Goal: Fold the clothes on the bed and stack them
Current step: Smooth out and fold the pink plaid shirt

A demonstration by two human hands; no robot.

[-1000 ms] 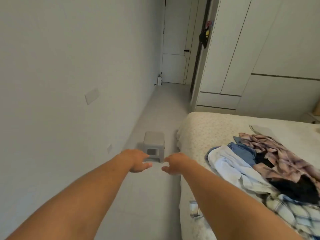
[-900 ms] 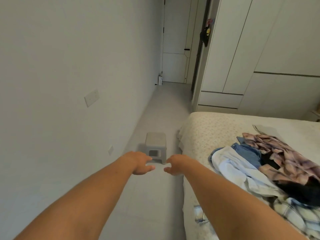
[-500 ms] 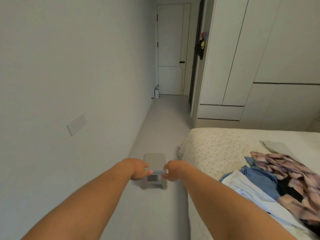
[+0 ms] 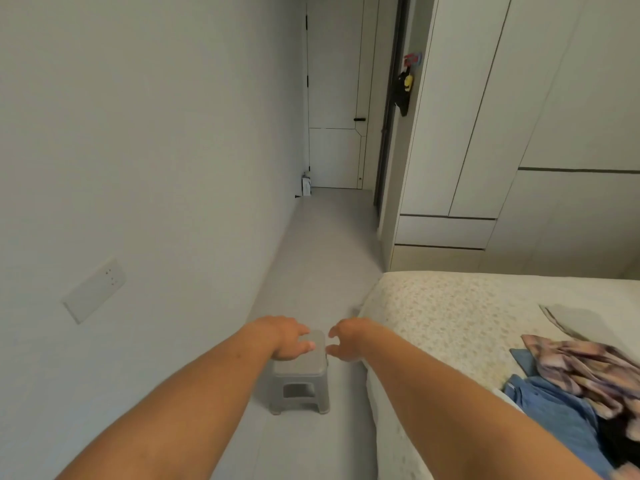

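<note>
A heap of unfolded clothes lies on the bed (image 4: 450, 306) at the right edge: a pink plaid shirt (image 4: 581, 362), a blue garment (image 4: 561, 407) and something black under them. A flat grey piece (image 4: 571, 322) lies just beyond the heap. Both arms stretch forward over the floor left of the bed. My left hand (image 4: 287, 341) and my right hand (image 4: 346, 341) hover close together with fingers loosely apart, holding nothing, well left of the clothes.
A small grey plastic stool (image 4: 299, 379) stands on the floor beside the bed, under my hands. A narrow corridor runs ahead to a white door (image 4: 334, 98). The white wall (image 4: 138, 168) is on the left, the wardrobes (image 4: 519, 133) on the right.
The view has tilted up and left, so the clothes heap has slid toward the right edge and the stool now sits lower, beneath my hands. Both hands stay extended and empty.
</note>
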